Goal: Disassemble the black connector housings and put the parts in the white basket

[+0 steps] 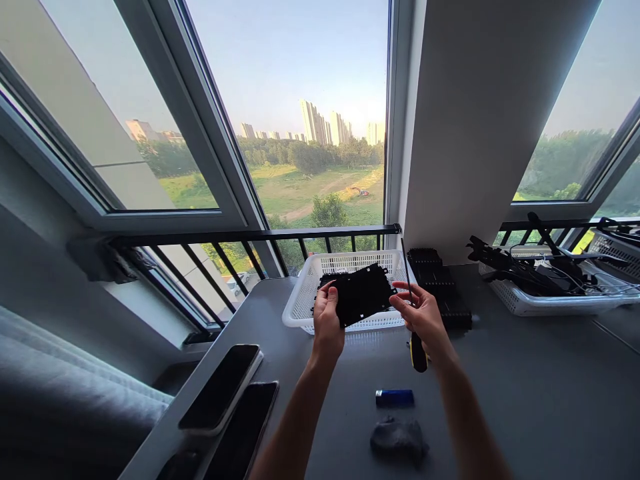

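A flat black plate [365,295] with small notches along its edges is tilted above the white basket [300,303]. My left hand [329,320] grips its left edge, thumb on top. My right hand [423,317] is closed around a screwdriver [419,353] with a black and yellow handle, its thin shaft pointing up; the fingertips are at the plate's right edge. Behind the plate, more black parts show partly inside the basket.
Stacked black parts [443,290] stand right of the basket. Farther right, a white basket [540,303] holds black parts and cables. A blue lighter [395,398], a dark lump [397,438] and two phones [220,387] lie on the grey table [545,387] nearer me.
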`<move>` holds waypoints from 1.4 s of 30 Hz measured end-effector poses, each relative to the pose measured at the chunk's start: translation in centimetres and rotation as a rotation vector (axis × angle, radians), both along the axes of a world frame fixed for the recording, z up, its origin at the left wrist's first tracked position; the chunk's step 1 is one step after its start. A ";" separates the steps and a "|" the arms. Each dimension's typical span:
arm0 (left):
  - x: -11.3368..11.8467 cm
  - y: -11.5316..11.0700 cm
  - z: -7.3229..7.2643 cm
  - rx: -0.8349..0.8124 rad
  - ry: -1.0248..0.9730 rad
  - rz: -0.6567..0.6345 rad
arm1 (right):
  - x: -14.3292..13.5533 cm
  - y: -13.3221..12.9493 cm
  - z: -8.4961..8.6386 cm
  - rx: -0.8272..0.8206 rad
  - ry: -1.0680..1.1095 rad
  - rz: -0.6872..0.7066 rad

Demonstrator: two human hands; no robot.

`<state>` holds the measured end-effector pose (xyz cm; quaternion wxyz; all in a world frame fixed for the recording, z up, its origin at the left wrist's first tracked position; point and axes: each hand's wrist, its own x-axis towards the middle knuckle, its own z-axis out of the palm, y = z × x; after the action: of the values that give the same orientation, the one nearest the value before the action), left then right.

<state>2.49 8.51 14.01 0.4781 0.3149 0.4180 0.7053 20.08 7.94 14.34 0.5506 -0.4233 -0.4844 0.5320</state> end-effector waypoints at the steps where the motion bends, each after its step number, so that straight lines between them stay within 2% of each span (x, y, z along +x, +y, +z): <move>1: 0.0 -0.1 0.1 -0.010 -0.008 -0.016 | 0.0 0.0 0.0 0.003 0.012 -0.006; 5: -0.1 -0.5 0.8 0.013 0.024 -0.112 | 0.0 0.1 0.1 0.025 0.080 -0.122; 10: 0.0 -1.0 1.0 -0.009 0.181 -0.391 | 0.4 0.1 0.2 0.063 0.096 -0.270; 15: 0.9 -1.3 0.4 0.019 0.275 -0.609 | 0.3 -0.1 0.2 0.106 -0.002 -0.284; 17: 1.2 -1.2 0.0 0.049 0.344 -0.560 | 0.0 -0.2 0.2 0.125 -0.065 -0.242; 21: 1.4 -0.6 -0.4 0.074 0.468 -0.325 | -0.4 -0.1 0.1 0.170 -0.178 -0.213; 25: 0.9 -0.4 -0.3 0.055 0.472 -0.226 | -0.3 -0.3 0.2 0.170 -0.247 -0.239; 29: 0.8 -0.5 -0.1 0.065 0.510 -0.132 | -1.0 -1.1 0.4 0.188 -0.362 -0.123; 31: 0.8 -0.6 -0.1 0.080 0.537 -0.094 | -1.7 -1.7 0.5 0.219 -0.458 -0.090; 35: 0.9 -0.9 0.2 0.071 0.554 -0.062 | -2.9 -2.5 0.7 0.291 -0.626 -0.130; 42: 0.9 -1.2 0.7 0.063 0.539 -0.026 | -1.8 -1.8 0.3 0.297 -0.664 -0.252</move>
<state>3.41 7.26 14.74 0.3484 0.5114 0.5040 0.6025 18.24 6.11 14.64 0.4801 -0.5443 -0.6525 0.2180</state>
